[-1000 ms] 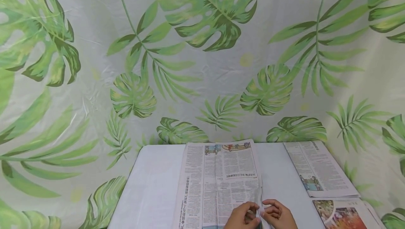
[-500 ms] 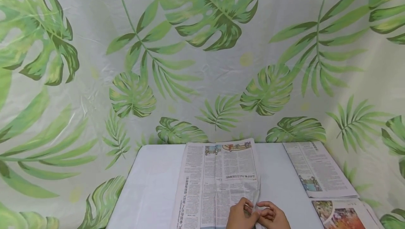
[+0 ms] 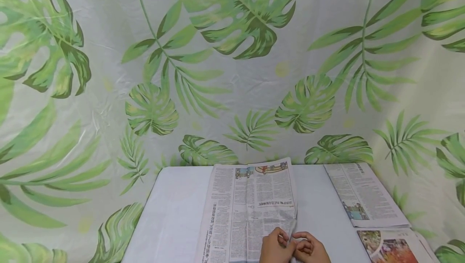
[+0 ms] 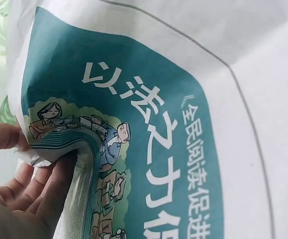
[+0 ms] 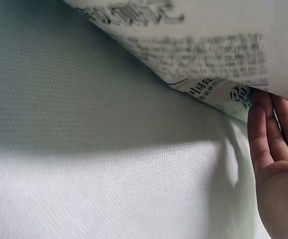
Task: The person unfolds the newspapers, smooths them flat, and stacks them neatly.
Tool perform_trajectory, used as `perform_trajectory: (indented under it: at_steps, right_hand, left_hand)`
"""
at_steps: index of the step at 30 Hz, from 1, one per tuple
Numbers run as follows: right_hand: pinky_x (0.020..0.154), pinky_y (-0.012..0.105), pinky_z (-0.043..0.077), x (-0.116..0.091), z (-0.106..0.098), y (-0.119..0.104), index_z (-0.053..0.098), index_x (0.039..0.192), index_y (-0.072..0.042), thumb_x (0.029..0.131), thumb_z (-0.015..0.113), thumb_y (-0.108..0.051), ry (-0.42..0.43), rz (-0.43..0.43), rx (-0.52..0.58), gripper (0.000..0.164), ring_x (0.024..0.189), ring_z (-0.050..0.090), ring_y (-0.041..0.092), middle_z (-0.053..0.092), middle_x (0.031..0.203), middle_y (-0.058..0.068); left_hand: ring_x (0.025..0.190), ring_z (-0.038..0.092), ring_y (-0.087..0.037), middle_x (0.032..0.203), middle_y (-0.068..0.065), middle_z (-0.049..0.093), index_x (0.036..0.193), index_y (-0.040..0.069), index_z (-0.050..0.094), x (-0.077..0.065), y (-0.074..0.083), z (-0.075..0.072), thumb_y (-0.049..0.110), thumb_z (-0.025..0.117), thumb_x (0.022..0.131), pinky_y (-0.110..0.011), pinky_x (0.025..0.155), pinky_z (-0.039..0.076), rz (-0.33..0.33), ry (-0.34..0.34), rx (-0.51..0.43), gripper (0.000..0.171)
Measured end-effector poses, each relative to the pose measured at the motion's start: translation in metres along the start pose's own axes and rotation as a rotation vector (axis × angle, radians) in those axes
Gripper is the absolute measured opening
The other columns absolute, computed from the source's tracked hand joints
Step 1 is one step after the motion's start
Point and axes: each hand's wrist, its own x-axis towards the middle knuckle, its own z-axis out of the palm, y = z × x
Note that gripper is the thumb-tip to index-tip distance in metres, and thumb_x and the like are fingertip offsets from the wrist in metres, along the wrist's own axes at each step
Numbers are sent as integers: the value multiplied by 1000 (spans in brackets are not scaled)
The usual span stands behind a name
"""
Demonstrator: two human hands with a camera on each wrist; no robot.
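Note:
A newspaper (image 3: pixel 236 202) lies lengthwise on the white table, its right edge raised and bent near the two hands. My left hand (image 3: pixel 277 247) grips that edge; in the left wrist view the left hand (image 4: pixel 22 189) pinches a curled stack of pages of the newspaper (image 4: pixel 173 99), beside a teal printed panel. Close against it, my right hand (image 3: pixel 308 248) holds the same edge with curled fingers. The right wrist view shows the right hand (image 5: pixel 278 144) with its fingers at the lifted newspaper (image 5: pixel 198 55); its thumb is hidden there.
At the right of the white table (image 3: pixel 174 206) lie a folded newspaper (image 3: pixel 367 194) and, nearer, another paper with colour photos (image 3: pixel 390 247). A leaf-patterned curtain (image 3: pixel 232 73) hangs behind and beside the table.
Both hands have shifted slightly left, drawing closer together at the newspaper's edge. The raised edge now bends further left. The papers on the right lie as before.

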Motion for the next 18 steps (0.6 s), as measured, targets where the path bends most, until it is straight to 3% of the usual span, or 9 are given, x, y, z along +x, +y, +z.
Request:
perform_trajectory:
  at_steps: [5, 10, 13, 18]
  right_hand:
    - [72, 23, 57, 0, -1, -1, 53, 129, 12, 92, 75, -9, 19, 62, 2, 48, 76, 72, 11, 72, 81, -6]
    - [65, 20, 53, -3, -6, 1, 63, 122, -20, 96, 71, -12, -22, 138, 131, 28, 69, 64, 5, 72, 85, -5]
    - [60, 18, 49, -4, -11, 5, 64, 116, -34, 99, 67, -12, -76, 148, 194, 28, 63, 57, 2, 74, 88, -6]
    - [67, 18, 52, -2, -20, 13, 63, 117, -42, 101, 60, -5, -193, 137, 289, 40, 75, 65, 2, 77, 100, -7]
  left_hand:
    - [55, 56, 0, 64, 15, 61, 79, 23, 64, 2, -3, -3, 33, 83, 80, -19, 54, 45, -35, -33, -58, 22]
    - [55, 56, -1, 66, 15, 62, 79, 22, 66, 4, -7, -7, 35, 86, 79, -19, 54, 45, -56, -81, -108, 24]
    - [56, 57, -2, 66, 14, 63, 79, 22, 67, 4, -9, -8, 33, 87, 77, -19, 54, 45, -69, -104, -135, 24]
    - [59, 61, -4, 66, 12, 66, 81, 21, 68, 3, -9, -10, 32, 90, 74, -20, 58, 49, -72, -128, -162, 26]
